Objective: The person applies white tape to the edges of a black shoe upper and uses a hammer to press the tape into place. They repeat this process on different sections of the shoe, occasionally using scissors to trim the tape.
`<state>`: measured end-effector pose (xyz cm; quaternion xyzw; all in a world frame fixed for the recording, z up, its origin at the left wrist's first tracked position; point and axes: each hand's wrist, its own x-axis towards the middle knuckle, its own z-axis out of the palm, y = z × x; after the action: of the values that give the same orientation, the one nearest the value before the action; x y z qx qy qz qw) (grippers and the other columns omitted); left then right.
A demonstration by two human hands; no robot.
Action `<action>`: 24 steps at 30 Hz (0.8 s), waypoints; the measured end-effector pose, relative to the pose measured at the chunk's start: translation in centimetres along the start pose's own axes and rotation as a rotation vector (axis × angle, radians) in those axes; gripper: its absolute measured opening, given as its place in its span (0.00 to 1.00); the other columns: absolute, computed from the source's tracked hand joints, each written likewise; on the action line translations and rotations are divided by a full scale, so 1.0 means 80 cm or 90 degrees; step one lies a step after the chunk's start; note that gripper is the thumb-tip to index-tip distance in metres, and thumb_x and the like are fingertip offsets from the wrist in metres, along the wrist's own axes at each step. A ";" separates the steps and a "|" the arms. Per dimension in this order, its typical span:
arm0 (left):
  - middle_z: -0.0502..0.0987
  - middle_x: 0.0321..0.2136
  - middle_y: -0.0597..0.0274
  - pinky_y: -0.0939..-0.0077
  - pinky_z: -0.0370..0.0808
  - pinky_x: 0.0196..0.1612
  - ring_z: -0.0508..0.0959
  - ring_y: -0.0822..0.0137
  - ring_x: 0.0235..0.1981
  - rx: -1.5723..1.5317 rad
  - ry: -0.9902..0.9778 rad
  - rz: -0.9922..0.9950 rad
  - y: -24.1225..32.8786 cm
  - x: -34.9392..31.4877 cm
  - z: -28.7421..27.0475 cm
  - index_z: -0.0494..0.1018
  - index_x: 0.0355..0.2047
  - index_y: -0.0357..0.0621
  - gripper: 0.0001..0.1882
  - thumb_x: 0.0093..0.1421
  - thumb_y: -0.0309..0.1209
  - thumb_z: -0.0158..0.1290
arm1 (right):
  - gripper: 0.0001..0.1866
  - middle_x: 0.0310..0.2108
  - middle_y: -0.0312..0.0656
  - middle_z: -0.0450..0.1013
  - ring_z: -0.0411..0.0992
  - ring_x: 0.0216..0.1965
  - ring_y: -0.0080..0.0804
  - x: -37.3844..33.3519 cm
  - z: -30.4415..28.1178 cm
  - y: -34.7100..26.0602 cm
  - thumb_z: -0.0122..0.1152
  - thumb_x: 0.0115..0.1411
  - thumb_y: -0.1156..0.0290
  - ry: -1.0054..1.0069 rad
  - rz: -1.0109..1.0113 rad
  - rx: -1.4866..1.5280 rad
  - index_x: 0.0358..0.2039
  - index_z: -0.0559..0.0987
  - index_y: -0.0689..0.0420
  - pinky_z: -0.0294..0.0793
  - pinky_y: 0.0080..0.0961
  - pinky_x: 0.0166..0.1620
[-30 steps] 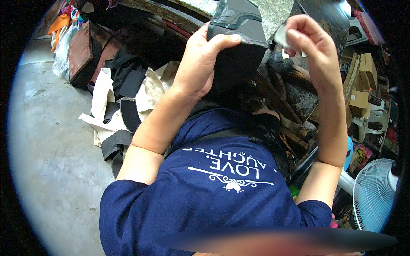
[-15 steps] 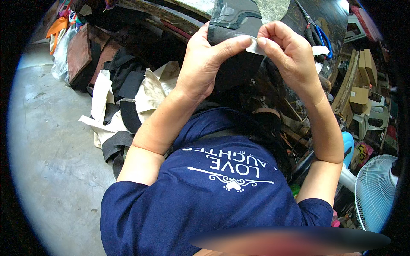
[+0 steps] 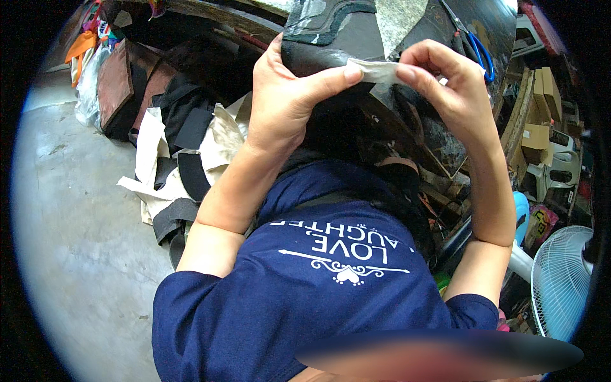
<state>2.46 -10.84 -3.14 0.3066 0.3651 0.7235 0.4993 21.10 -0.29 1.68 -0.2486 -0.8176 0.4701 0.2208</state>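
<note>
At the edge of the dark worktable (image 3: pixel 433 38), my left hand (image 3: pixel 280 105) grips a black sheet-like piece (image 3: pixel 318 57). The fingers lie behind it and the thumb presses on its near edge. A narrow whitish strip (image 3: pixel 378 71) runs from under that thumb to my right hand (image 3: pixel 455 89), which pinches the strip's other end between thumb and forefinger. The strip looks stretched taut and slightly twisted. Beyond the hands lie a dark piece with curved edging (image 3: pixel 340 25) and a grey speckled piece (image 3: pixel 399 22).
Blue-handled scissors (image 3: pixel 482 56) lie on the table beyond my right hand. White and black fabric scraps (image 3: pixel 168 184) are heaped at the left, beside reddish-brown boards (image 3: pixel 118 86). A fan (image 3: pixel 560 280) stands at the lower right, with small cardboard boxes (image 3: pixel 538 143) farther up.
My hands have moved apart, the left one leftward and the right one rightward. More of the whitish strip now shows between them. The black piece has shifted left with my left hand.
</note>
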 end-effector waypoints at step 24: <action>0.80 0.37 0.60 0.75 0.75 0.49 0.79 0.70 0.38 -0.059 -0.144 -0.120 0.018 0.029 0.049 0.72 0.46 0.37 0.28 0.43 0.20 0.68 | 0.27 0.37 0.37 0.77 0.73 0.39 0.21 -0.011 -0.013 0.033 0.68 0.52 0.49 -0.016 0.057 0.453 0.41 0.77 0.61 0.69 0.20 0.46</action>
<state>4.17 -8.12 0.40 0.3274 0.2999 0.6504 0.6163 22.96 1.00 -0.24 -0.1860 -0.5933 0.7378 0.2626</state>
